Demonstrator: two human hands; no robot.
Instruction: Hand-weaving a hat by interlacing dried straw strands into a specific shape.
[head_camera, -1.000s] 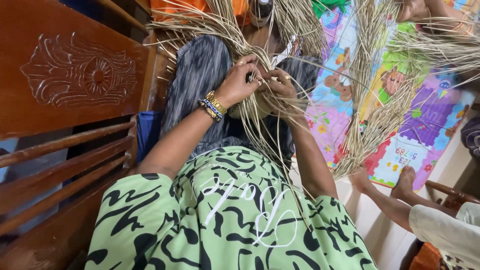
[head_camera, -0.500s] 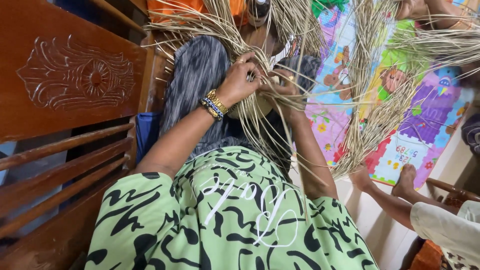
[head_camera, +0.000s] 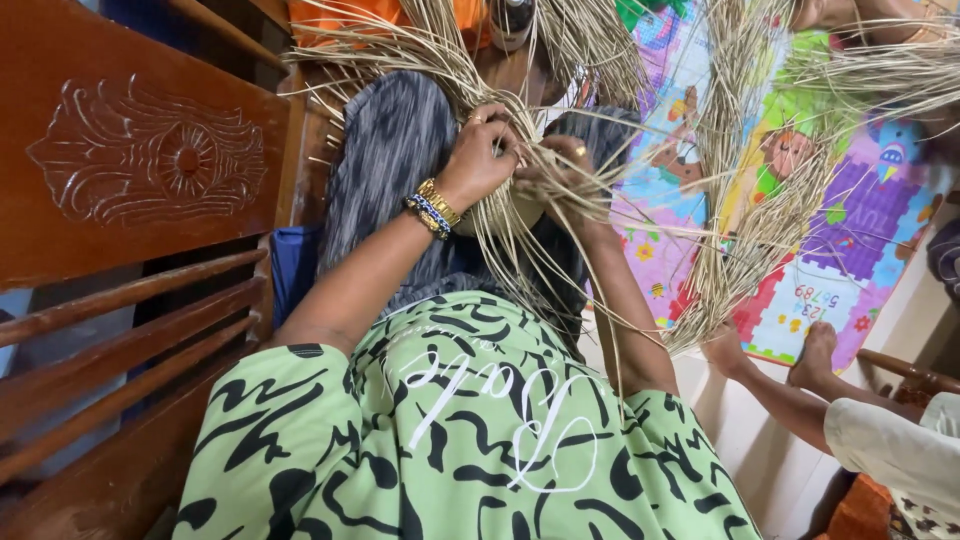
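Observation:
My left hand (head_camera: 482, 152), with gold and blue bangles on its wrist, pinches a bundle of long dry straw strands (head_camera: 430, 60) above my lap. My right hand (head_camera: 562, 172), wearing a ring, grips the same strands just to the right, fingers curled among them. Between the two hands sits a small woven straw piece (head_camera: 510, 210), partly hidden by the fingers. Loose strand ends fan out upward and down over my grey patterned skirt (head_camera: 385, 150). My green and black shirt (head_camera: 460, 430) fills the lower view.
A carved wooden bench back (head_camera: 140, 170) with slats runs along the left. A colourful play mat (head_camera: 850, 220) covers the floor at right. Another person's feet (head_camera: 810, 355) and a second straw bundle (head_camera: 760, 180) are at right.
Both hands have shifted slightly and kept working the strands; the right hand's fingers have turned further into the bundle. The strands sway a little.

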